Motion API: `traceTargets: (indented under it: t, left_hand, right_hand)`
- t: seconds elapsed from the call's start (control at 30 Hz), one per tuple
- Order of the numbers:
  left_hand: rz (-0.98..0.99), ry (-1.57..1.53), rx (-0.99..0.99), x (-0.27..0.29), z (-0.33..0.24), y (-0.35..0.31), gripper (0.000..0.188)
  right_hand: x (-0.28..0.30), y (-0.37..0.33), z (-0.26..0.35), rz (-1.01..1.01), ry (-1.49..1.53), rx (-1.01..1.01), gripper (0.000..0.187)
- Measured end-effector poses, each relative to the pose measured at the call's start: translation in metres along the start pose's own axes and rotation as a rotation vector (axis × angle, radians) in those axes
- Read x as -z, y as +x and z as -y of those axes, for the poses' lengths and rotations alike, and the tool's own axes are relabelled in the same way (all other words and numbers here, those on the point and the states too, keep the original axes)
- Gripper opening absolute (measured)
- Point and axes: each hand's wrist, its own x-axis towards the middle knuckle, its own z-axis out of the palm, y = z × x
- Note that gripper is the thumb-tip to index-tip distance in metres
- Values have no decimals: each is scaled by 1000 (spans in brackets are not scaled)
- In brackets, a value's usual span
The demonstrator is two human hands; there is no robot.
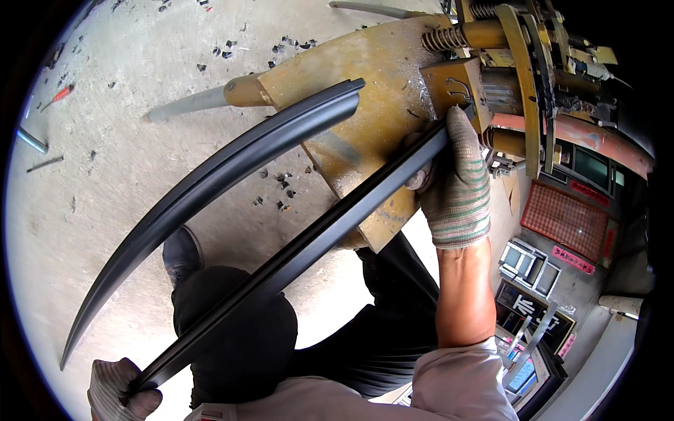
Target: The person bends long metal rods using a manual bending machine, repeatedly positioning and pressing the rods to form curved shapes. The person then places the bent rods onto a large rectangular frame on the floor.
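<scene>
Black profile strip [302, 249] runs on a long diagonal from the lower left of the frame up to the yellow press machine [491, 77] at upper right. Its far end sits right at the machine's tooling, where the gloved right hand [456, 179] is wrapped closed around it. Its near end is clamped in the gloved left hand [119, 393]. A second black strip [210, 182] lies apart, resting on the yellow counter [372, 91] above the chip-strewn concrete floor [105, 161].

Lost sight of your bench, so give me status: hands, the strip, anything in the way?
Both hands gloved: left hand grips near end of black strip, right hand holds far end at yellow press. Second black strip lies alongside, apart.
</scene>
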Motion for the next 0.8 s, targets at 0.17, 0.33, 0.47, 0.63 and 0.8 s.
traceTargets:
  t: [0.17,0.33,0.47,0.63,0.8]
  left_hand:
    - [-21,0,-49,3,0,-5,72]
    - [-103,-62,-159,-2,3,-1,68]
    - [-114,-109,-122,-8,7,0,69]
    - [-92,-99,-121,-4,-5,-3,66]
    - [-168,-11,-169,-7,-14,-6,58]
  right_hand:
    - [-1,0,2,70,-10,-23,31]
    - [-3,1,2,52,-17,-27,29]
    - [-5,1,2,10,-36,-30,30]
    - [-8,-3,6,-12,-48,-35,35]
    - [-6,2,5,-29,-164,10,43]
